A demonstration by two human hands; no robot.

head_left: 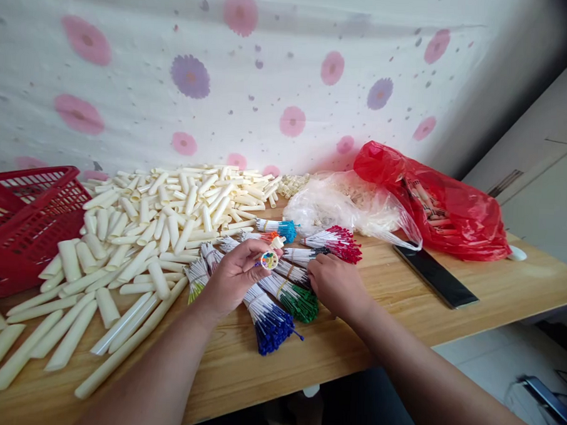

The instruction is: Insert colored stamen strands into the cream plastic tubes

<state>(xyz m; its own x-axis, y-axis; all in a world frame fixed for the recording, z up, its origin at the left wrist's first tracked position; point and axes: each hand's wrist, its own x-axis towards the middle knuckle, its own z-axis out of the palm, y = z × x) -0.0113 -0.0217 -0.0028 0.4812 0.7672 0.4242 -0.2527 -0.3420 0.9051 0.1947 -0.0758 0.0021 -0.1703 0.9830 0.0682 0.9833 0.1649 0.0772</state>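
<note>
My left hand point(231, 274) is closed around a cream pen barrel point(269, 260), its round open end towards me with several coloured tips inside. To the right, my right hand point(339, 285) rests with curled fingers at the bundle of black-ended pen refills point(301, 256); its fingertips are partly hidden, so what they pinch does not show. Around both hands lie white refill bundles with coloured ends: dark blue point(273, 328), green point(302, 302), red point(336, 242), light blue point(285, 229), orange point(266, 236) and yellow-green point(196, 284).
Many loose cream tubes point(171, 207) are heaped on the left of the wooden table point(352, 350), beside a red basket point(29, 226). A clear plastic bag point(340, 202), a red bag point(466, 214) with parts inside and a black phone point(435, 275) lie at the right.
</note>
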